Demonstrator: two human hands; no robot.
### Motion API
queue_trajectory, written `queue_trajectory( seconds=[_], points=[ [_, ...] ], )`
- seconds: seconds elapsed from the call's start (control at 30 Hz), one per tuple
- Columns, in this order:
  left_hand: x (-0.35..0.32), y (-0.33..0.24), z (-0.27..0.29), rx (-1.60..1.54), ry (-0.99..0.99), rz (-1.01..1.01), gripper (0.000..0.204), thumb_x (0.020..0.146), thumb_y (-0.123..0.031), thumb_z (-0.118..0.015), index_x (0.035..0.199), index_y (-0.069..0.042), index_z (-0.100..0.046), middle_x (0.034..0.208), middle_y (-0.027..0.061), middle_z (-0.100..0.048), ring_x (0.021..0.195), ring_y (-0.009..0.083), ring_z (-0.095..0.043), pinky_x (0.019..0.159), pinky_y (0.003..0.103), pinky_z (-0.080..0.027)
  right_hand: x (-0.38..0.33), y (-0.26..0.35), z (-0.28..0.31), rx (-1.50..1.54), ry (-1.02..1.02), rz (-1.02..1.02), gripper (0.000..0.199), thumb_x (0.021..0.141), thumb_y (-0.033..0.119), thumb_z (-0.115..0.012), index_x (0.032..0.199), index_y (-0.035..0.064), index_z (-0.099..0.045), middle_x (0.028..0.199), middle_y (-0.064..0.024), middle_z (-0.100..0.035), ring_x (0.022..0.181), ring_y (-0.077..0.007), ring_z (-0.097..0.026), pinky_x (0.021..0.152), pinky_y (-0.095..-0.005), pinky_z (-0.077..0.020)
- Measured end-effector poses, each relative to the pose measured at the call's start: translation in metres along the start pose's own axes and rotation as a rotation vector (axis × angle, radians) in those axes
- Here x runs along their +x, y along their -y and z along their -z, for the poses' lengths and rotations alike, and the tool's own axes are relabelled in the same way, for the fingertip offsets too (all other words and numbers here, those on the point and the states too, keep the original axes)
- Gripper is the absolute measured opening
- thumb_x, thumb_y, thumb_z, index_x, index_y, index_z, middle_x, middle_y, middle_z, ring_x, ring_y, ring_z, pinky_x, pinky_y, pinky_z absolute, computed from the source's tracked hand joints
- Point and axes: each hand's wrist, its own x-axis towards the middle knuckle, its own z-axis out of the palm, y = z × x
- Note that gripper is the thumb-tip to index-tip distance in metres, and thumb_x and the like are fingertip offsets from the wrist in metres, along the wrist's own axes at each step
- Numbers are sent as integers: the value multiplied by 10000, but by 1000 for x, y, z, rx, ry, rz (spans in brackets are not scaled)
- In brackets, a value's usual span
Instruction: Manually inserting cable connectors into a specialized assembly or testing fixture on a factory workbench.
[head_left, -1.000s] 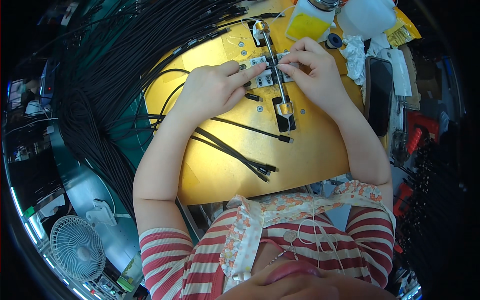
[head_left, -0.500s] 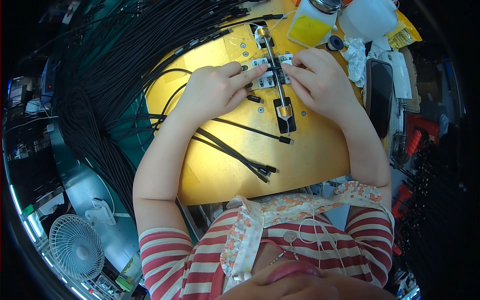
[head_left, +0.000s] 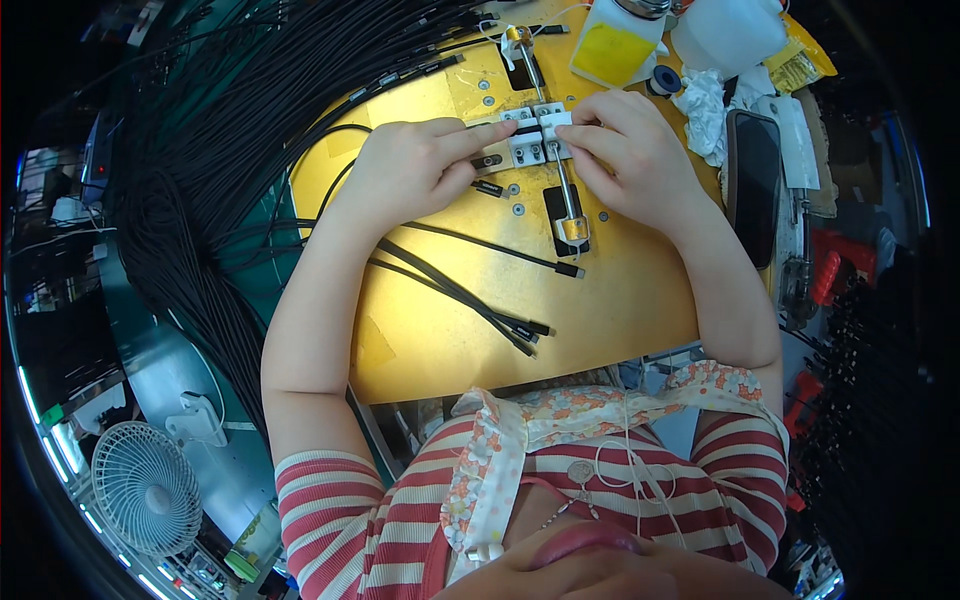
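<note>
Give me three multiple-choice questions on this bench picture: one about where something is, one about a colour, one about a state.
1. Where is the fan?
A. lower left
B. upper right
C. on the plate

2. What colour is the plate?
A. blue
B. yellow
C. white

3. What are the two hands doing?
A. resting in the lap
B. holding the phone
C. fingertips at the fixture

Answers:
1 A, the fan stands near the lower-left rim.
2 B, the plate under the cables is yellow.
3 C, the left hand and right hand both pinch at the white fixture; the phone lies untouched.
</note>
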Motion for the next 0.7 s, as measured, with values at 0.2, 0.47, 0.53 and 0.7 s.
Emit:
queue_trajectory(
  seconds=[0.2, 0.47, 0.53, 0.7],
  points=[
    [1, -7, 24, -73, -103, 135, 310, 781, -45, -469, 994, -46, -694, 717, 96, -619, 577, 202, -580, 556, 302, -479, 3, -2, -2, -1, -52, -26, 34, 755, 50, -643, 783, 29, -642, 801, -46, -561, 774, -211, -574, 733, -345, -464],
    [-10, -62, 42, -345, 496, 158, 128, 829, -100, -559, 881, -16, -640, 918, 126, -602, 881, 288, -603, 812, 368, -495, -1, -9, -5, 18, -67, -107, 35, 762, 55, -646, 775, 32, -624, 789, -44, -558, 766, -217, -575, 725, -342, -463],
    [-5, -52, 40, 103, 228, 287, 172, 782, -80, -672, 945, -33, -639, 992, 129, -590, 975, 310, -581, 857, 383, -483, -1, -8, -4, 23, -67, -114, 35, 764, 57, -647, 777, 33, -625, 790, -46, -558, 766, -220, -575, 724, -342, -463],
    [-19, 41, 33, 422, 74, 684, 291, 773, -53, -616, 1039, 25, -527, 1022, 215, -573, 912, 382, -608, 803, 431, -520, 1, -5, -4, 39, -56, -122, 39, 769, 54, -643, 782, 24, -622, 796, -50, -561, 768, -219, -574, 722, -337, -464]
  ],
)
